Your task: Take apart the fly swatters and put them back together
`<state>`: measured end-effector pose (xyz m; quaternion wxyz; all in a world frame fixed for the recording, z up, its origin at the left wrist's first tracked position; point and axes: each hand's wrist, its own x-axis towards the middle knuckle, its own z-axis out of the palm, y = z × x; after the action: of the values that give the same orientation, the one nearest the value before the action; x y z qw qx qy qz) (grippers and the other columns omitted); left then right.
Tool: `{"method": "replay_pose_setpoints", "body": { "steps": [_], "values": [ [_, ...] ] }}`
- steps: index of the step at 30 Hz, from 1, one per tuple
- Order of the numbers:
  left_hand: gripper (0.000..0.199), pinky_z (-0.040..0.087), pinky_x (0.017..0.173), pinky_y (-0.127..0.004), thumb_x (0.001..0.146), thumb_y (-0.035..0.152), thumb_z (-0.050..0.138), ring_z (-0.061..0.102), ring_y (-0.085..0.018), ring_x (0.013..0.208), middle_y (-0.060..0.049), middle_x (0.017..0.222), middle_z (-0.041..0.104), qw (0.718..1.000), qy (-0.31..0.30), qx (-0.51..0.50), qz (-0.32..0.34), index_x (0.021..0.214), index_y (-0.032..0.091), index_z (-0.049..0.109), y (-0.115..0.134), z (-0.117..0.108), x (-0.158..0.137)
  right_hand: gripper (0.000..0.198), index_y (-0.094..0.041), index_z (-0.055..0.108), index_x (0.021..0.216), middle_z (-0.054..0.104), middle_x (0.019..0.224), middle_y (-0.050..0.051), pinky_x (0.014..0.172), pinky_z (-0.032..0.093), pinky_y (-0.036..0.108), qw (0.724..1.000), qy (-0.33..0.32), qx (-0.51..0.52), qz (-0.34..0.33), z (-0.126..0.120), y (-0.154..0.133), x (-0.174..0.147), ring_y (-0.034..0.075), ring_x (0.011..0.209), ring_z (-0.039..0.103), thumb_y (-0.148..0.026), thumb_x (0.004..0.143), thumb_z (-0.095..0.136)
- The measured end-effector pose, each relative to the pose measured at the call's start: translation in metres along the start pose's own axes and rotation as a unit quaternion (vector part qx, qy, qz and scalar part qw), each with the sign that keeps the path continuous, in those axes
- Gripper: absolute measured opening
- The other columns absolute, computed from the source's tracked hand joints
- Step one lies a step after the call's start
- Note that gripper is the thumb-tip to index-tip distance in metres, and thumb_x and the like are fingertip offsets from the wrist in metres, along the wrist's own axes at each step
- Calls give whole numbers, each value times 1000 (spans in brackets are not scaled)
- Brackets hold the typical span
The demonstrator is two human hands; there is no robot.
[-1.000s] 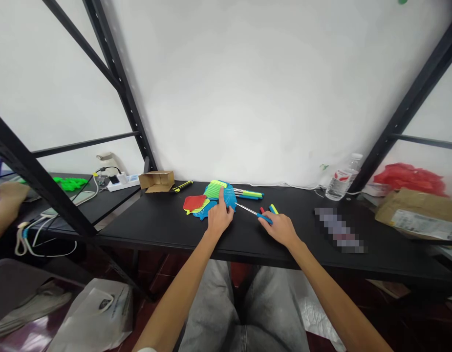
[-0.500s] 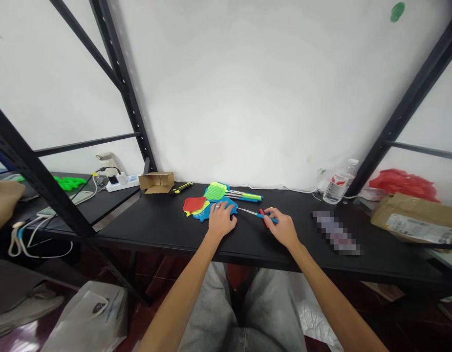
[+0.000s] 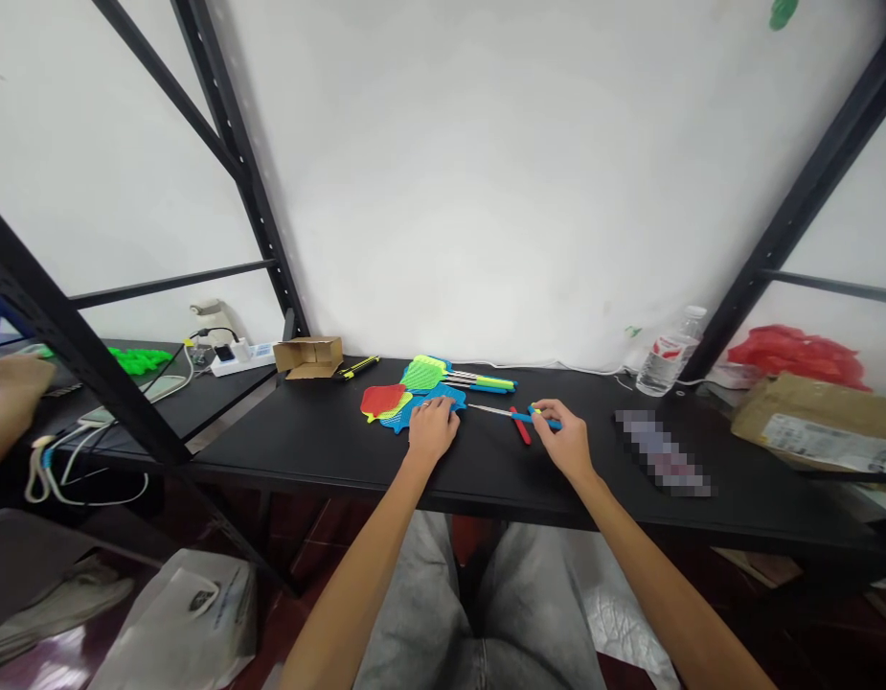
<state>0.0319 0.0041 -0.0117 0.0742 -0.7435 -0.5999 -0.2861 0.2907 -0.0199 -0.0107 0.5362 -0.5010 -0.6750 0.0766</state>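
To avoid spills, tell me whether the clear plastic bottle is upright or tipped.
Upright: the bottle stands on its base, white cap uppermost.

I've got the right hand [image 3: 563,441] gripping, thumb and index pinched, other fingers partly hidden from me. Right wrist [image 3: 590,474] sits just behind the grip, near straight; right forearm [image 3: 650,565] runs back and outward. Left hand [image 3: 433,429] is left of the grip, about level with it, palm down, fingers extended forward. Left forearm [image 3: 371,556] angles back, away from the grip. Both forearms bare.
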Motion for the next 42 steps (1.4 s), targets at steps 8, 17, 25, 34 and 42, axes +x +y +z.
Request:
{"method": "replay_pose_setpoints", "body": {
  "steps": [8, 17, 25, 34, 42],
  "values": [
    [31, 43, 89, -39, 95, 24, 46, 61, -28, 110, -8, 118, 70, 1000, -9, 6, 6, 118, 22, 65, 1, -2, 0, 26, -20, 65, 98, 70, 75, 2, 65, 46, 28, 1000, -11, 6, -4, 0, 1, -1, 17, 63, 60, -41, 89, 54],
    [30, 43, 88, -36, 96, 25, 45, 63, -25, 108, -6, 117, 71, 1000, -11, 9, 11, 119, 24, 65, 1, -2, 1, 25, -20, 66, 97, 69, 74, 1, 64, 45, 28, 1000, 6, 27, 10, 0, 2, 0, 16, 62, 59, -40, 89, 56],
    [31, 44, 87, -34, 97, 25, 44, 64, -23, 105, -5, 114, 72, 1000, -7, 9, 21, 119, 25, 66, 0, -4, 2, 24, -20, 66, 98, 67, 71, 1, 65, 45, 29, 999, 20, 46, 20, 1, 5, 2, 17, 62, 59, -41, 90, 56],
    [32, 45, 83, -32, 99, 27, 41, 65, -22, 102, -6, 110, 73, 999, -35, 32, 23, 121, 25, 65, 3, -7, 1, 21, -20, 67, 96, 70, 77, 3, 66, 46, 28, 1000, 5, 1, -29, 0, 4, -1, 17, 63, 61, -37, 91, 55],
    [35, 42, 74, -29, 102, 35, 37, 67, -22, 85, -6, 91, 72, 992, -88, 84, 39, 120, 27, 65, 1, -11, 2, 20, -20, 67, 85, 68, 73, 2, 65, 45, 27, 999, -21, 0, -48, -1, 4, -2, 17, 64, 61, -35, 91, 55]
  ]
}}
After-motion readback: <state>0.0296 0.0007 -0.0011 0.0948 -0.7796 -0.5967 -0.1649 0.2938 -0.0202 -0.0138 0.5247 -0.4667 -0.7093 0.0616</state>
